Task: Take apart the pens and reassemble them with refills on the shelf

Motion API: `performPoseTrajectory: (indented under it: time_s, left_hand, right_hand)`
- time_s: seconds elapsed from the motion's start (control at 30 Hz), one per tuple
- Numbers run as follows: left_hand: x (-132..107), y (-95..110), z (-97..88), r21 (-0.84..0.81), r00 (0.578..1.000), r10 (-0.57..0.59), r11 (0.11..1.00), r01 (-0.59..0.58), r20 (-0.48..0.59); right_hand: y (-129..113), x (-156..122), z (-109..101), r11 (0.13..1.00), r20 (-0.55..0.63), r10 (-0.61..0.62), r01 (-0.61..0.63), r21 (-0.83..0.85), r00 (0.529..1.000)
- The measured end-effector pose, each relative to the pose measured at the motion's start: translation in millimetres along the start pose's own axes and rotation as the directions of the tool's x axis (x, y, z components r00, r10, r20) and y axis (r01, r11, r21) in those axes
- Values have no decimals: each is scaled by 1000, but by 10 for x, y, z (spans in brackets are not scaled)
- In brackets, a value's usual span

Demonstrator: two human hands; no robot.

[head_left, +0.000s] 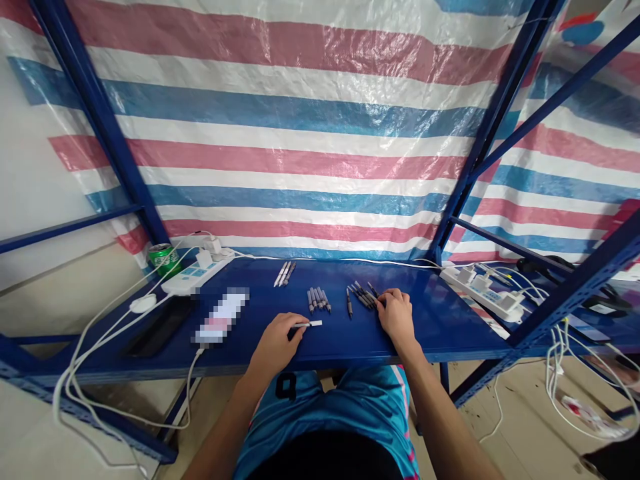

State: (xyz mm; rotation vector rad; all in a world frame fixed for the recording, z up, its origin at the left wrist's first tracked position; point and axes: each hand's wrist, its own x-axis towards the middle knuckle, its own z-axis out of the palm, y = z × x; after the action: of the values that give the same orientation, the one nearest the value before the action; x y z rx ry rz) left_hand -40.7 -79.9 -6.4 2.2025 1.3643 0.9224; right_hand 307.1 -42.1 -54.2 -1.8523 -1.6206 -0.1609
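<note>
My left hand [274, 347] is shut on a white pen barrel [309, 324], which sticks out to the right of my fingers. A dark tip shows just under those fingers. My right hand [397, 315] rests with its fingertips on the ends of a loose bunch of dark pens [363, 295]. Between my hands stands a tight row of grey pen parts [318, 300], with a lone dark pen [349, 303] beside it. Several white pens [284, 273] lie further back on the blue metal shelf [440, 327].
A power strip [197, 275] and a green can [164, 259] stand at the back left, with a black phone [159, 327] and a pixelated object [223, 317] nearer. Another power strip [483, 291] lies at the right. Blue steel uprights and a striped tarpaulin [295, 153] rise behind.
</note>
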Motion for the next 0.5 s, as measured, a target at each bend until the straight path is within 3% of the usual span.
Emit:
performPoseTrajectory:
  time_s: [0.27,0.37,0.5]
  left_hand:
    - [-4,3,-1,9,1000,-1,1000,1,-19]
    - [4,-30,11,20,998,-27,999,29,-54]
    - [21,-15,2,52,1000,-10,999,12,-30]
  right_hand:
    - [-28,-12,-62,983,-145,-3,30,182,989]
    - [-64,-98,-206,928,-131,-137,174,330,982]
    - [-110,-341,-439,823,37,-359,298,483,933]
